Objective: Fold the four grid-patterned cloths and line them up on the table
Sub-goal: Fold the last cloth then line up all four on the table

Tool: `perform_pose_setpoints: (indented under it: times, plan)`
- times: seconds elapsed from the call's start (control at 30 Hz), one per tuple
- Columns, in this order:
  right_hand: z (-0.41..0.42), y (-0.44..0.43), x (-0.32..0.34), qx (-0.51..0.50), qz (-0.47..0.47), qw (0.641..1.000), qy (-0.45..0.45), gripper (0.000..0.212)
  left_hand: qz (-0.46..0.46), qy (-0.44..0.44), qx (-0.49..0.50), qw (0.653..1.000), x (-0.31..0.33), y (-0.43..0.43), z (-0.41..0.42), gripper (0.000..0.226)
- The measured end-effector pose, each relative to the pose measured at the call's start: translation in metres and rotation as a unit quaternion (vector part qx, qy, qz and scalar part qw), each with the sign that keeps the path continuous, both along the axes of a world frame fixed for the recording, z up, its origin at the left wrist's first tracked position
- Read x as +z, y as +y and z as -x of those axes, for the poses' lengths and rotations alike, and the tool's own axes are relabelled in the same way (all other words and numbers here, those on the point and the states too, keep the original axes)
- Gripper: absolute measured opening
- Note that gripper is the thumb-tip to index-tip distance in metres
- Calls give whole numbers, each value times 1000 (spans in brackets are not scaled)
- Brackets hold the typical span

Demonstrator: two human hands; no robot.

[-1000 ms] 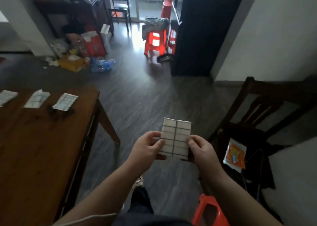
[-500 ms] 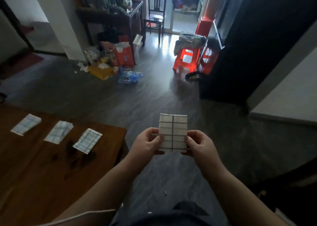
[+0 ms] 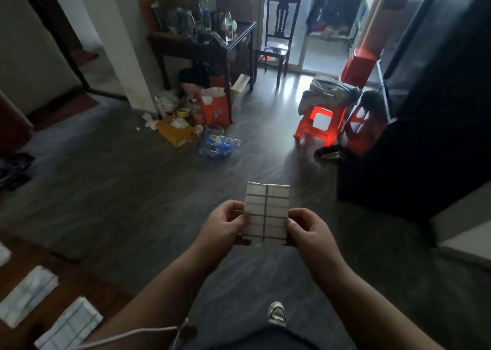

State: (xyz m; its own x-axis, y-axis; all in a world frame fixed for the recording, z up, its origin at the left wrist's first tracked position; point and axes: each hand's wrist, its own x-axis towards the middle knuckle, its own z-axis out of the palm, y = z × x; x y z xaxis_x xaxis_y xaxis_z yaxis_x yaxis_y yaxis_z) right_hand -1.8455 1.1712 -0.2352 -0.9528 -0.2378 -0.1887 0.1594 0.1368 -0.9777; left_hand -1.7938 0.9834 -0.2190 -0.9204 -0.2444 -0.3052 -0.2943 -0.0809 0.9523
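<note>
Two hands hold one folded cloth (image 3: 267, 212) upright over the floor (image 3: 132, 203), the left hand (image 3: 223, 227) and right hand (image 3: 309, 230) each pinching a side edge, while other cloths (image 3: 28, 295) lie on the table (image 3: 87, 291) at eight o'clock.

Open floor (image 3: 119, 203) lies ahead, with the table (image 3: 77, 283) close at lower left.

At the centre of the frame the folded cloth (image 3: 267, 212) is between the left hand (image 3: 223, 226) and the right hand (image 3: 309, 228). At the lower left a second cloth (image 3: 28, 295) and a third cloth (image 3: 70, 324) lie side by side on the table (image 3: 87, 286), apart. A stool (image 3: 318, 121) stands at the upper right
</note>
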Motion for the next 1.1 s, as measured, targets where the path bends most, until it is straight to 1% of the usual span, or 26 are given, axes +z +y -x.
perform_pose_setpoints:
  times: [0.13,0.23,0.3,0.53,0.63,0.73,0.83,0.9,1.03,1.1]
  plan:
    - [86,-25,10,47,-18,999,3,11,46,5,37,998,7,-19,67,12]
    - [133,-61,14,89,-28,996,8,12,97,15,86,991,6,-49,101,4]
    - [161,-91,15,117,-32,993,5,13,113,19,118,986,2,-74,121,4]
    - [252,-220,23,194,-68,979,9,13,87,23,205,975,-13,-181,187,3]
    - [286,-294,28,226,-100,968,34,14,84,31,234,968,-15,-245,210,3]
    - [309,-380,29,259,-119,956,65,16,85,18,262,961,-10,-316,222,6]
    - [317,-463,29,294,-120,941,117,20,103,9,305,947,-6,-384,219,9]
    - [316,-514,31,333,-120,927,126,22,106,-10,343,933,-4,-424,210,7]
    - [305,-614,31,439,-127,880,134,23,102,-34,430,896,-6,-495,183,6]
    - [297,-662,26,487,-124,854,132,23,102,-51,476,872,-10,-523,169,6]
